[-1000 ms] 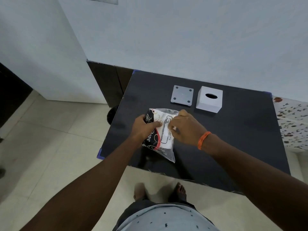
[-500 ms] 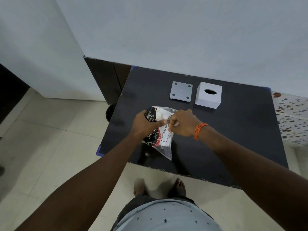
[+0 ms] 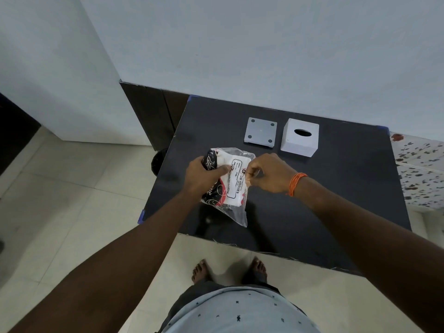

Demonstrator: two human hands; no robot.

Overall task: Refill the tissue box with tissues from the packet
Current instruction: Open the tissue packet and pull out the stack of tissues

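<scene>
A clear plastic tissue packet (image 3: 230,186) with black, red and white print is held above the black table (image 3: 336,188). My left hand (image 3: 203,175) grips its left side, thumb across the front. My right hand (image 3: 269,173) pinches the plastic at the packet's right edge. Behind them the white cube tissue box (image 3: 300,138) stands upright with its oval slot on top. Its grey square base plate (image 3: 260,132) lies flat just left of the box, apart from it.
The table's near edge runs above my bare feet (image 3: 228,270) on the tiled floor. A white wall rises right behind the table. A speckled cloth-covered surface (image 3: 420,174) adjoins the table's right side. A dark round object (image 3: 159,161) sits on the floor by the table's left edge.
The fingers of my right hand have closed into a tighter pinch on the packet's right edge. The packet stays in both hands at about the same spot; box and plate have not moved.
</scene>
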